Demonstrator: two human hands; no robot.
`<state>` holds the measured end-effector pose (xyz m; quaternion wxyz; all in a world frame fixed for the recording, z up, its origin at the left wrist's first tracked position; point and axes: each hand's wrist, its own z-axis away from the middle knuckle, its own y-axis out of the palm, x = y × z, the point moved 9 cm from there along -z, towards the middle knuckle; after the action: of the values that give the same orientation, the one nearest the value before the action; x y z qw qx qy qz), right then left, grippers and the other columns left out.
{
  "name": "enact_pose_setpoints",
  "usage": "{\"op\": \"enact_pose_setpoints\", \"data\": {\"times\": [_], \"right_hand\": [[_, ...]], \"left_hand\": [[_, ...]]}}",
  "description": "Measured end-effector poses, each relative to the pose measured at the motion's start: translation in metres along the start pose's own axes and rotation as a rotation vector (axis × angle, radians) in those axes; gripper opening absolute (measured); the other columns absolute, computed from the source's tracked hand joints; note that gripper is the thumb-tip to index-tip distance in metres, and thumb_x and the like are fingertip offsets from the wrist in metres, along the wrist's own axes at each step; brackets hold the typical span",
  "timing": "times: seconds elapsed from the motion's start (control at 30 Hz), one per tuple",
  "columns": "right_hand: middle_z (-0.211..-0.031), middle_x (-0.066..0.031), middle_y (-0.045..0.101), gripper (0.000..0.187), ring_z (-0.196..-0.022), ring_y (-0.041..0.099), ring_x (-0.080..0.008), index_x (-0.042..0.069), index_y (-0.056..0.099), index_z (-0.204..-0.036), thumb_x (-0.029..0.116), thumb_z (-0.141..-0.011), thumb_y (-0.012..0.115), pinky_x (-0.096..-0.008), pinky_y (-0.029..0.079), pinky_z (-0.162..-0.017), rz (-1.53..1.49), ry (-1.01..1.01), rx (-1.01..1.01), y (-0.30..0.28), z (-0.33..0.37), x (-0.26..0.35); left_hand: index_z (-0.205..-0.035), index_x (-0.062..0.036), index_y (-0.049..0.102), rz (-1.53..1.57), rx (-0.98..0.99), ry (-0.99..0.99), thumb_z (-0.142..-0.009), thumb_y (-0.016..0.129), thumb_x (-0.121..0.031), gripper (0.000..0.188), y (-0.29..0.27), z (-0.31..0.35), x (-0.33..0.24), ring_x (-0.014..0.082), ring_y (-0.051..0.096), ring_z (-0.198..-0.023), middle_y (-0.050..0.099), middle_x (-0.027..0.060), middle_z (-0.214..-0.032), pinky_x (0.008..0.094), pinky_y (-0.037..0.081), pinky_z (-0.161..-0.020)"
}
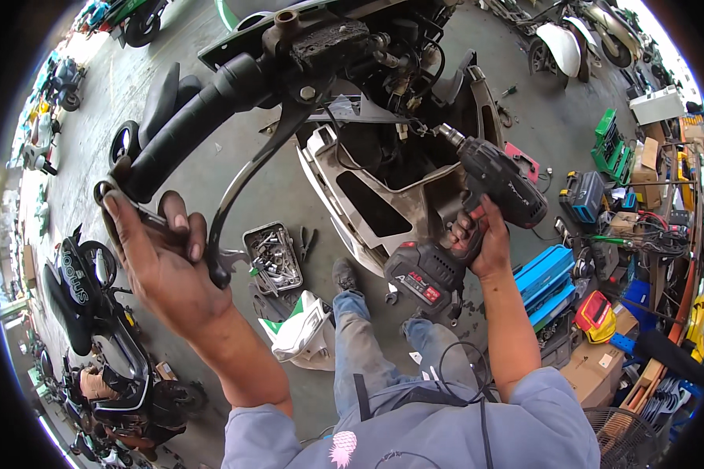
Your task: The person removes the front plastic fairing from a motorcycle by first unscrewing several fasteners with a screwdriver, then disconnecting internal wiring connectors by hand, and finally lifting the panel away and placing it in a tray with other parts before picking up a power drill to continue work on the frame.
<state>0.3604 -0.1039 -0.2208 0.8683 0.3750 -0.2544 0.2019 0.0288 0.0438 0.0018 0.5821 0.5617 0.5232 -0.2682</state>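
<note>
My right hand [481,238] is wrapped around the grip of a black cordless impact wrench [504,184]. A silver socket [450,134] on its nose points up and left toward the scooter's front. The red-and-black battery [422,275] sits below my fingers. At the outer end of the black handlebar grip [199,117], my left hand [160,262] is closed on a slim, dark metal piece with a ring-like end [103,189]; its exact kind is partly hidden by my fingers. A curved brake lever [246,176] hangs close to those fingers. Exposed wiring [403,90] shows beside the handlebar stem [287,22].
Below the handlebar stands a dirty white body panel [352,195]. On the floor lie a tray of tools [274,258] and a white-green fairing [305,332], near my feet. Blue cases [547,277] and cardboard boxes [598,363] crowd the right; a black motorcycle [94,313] stands left.
</note>
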Motion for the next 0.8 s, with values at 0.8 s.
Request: {"op": "enact_pose_setpoints", "data": {"times": [0.8], "right_hand": [[-0.063,0.0015,0.042,0.030,-0.056,0.043,-0.0111,0.010,0.056,-0.096,0.039,-0.087,0.057,-0.0275,0.036,-0.054,-0.046,0.165,0.177,0.040,-0.059,0.013]], "left_hand": [[-0.113,0.0042,0.057,-0.624,0.519,-0.279,-0.091,0.053,-0.009,0.027,0.064,0.070,0.163,0.0144,0.057,-0.072,0.062,0.0112,-0.086,0.0270,0.045,-0.064]]}}
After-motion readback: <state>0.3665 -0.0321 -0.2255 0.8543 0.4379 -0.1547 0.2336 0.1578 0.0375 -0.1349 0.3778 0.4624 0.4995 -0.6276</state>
